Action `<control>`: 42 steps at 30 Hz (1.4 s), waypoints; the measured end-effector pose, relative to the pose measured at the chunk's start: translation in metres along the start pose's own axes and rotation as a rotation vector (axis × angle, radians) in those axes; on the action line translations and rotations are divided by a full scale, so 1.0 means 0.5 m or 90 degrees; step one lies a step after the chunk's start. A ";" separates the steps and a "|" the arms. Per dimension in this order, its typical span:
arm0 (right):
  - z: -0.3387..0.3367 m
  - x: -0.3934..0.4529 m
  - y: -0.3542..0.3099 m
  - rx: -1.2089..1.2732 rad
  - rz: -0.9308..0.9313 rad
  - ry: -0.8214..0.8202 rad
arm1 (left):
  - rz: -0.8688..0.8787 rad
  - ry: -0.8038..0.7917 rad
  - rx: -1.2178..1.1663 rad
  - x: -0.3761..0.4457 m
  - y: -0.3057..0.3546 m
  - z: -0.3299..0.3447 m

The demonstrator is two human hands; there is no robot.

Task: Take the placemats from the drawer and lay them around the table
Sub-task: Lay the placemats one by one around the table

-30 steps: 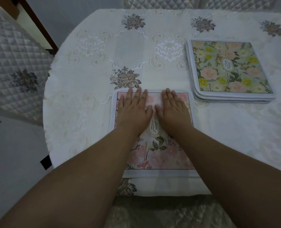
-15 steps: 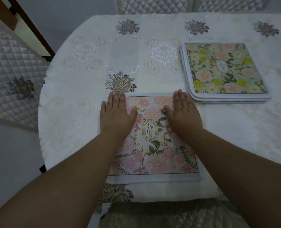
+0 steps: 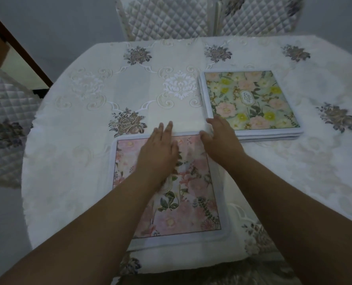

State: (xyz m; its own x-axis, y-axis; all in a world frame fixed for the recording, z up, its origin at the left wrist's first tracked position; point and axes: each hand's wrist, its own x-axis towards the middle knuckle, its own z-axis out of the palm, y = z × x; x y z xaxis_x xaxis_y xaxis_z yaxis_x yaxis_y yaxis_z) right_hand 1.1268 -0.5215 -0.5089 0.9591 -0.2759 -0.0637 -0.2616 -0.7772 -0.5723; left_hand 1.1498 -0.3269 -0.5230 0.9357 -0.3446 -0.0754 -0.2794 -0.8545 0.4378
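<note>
Left hand (image 3: 160,155) lies flat on the pink mat (image 3: 169,188), fingers straight and close together, their tips reaching past the mat's far edge onto the cloth (image 3: 101,112). I see my right hand (image 3: 220,140) just beside it, fingers relaxed and slightly spread over the mat's far right corner, its tips at the near left corner of the stack (image 3: 251,103); whether they touch it I cannot tell. That stack of mats, green floral on top, sits right of centre, well in from the table's edge. The pink mat lies alone at the near edge, square to me. Pale embroidered cloth with grey flower motifs covers the round table. A quilted chair (image 3: 4,124) stands at the left and two chair backs (image 3: 210,15) at the far side, against a grey wall. Compared with half a second ago, both hands have slid from the mat's sides toward its far edge and to the right; the pink mat lies as it did.
</note>
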 end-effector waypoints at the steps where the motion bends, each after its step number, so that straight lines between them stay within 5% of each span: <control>1: -0.018 0.009 0.019 0.003 0.018 0.028 | 0.017 -0.004 -0.031 0.009 0.032 0.003; 5: -0.076 0.042 0.116 -0.013 0.132 0.073 | 0.046 -0.033 -0.205 0.046 0.151 0.028; 8: -0.094 0.036 0.173 -0.037 0.178 0.042 | -0.031 -0.086 -0.332 0.069 0.221 0.043; 11: -0.093 0.016 0.198 -0.050 0.160 0.019 | -0.153 -0.078 -0.423 0.087 0.255 0.056; 18: -0.095 -0.012 0.192 0.005 0.140 0.016 | -0.189 0.030 -0.442 0.099 0.278 0.067; 24: -0.115 -0.042 0.195 -0.003 0.141 0.056 | -0.286 -0.087 -0.680 0.119 0.303 0.050; 28: -0.159 -0.071 0.206 0.021 0.252 0.113 | -0.310 -0.209 -0.640 0.054 0.257 -0.006; 37: -0.143 -0.160 0.194 -0.018 0.383 -0.035 | -0.265 -0.182 -0.589 -0.112 0.131 -0.004; 42: -0.192 -0.213 0.202 0.218 0.344 -0.018 | -0.229 -0.160 -0.537 -0.164 0.129 -0.052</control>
State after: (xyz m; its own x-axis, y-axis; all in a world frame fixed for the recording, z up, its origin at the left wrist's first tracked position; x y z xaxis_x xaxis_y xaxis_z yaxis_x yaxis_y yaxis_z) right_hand 0.9879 -0.6250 -0.4815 0.7048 -0.5600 -0.4355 -0.6645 -0.3061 -0.6817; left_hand 1.0609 -0.3435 -0.4652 0.8342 -0.2729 -0.4793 0.3562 -0.3969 0.8459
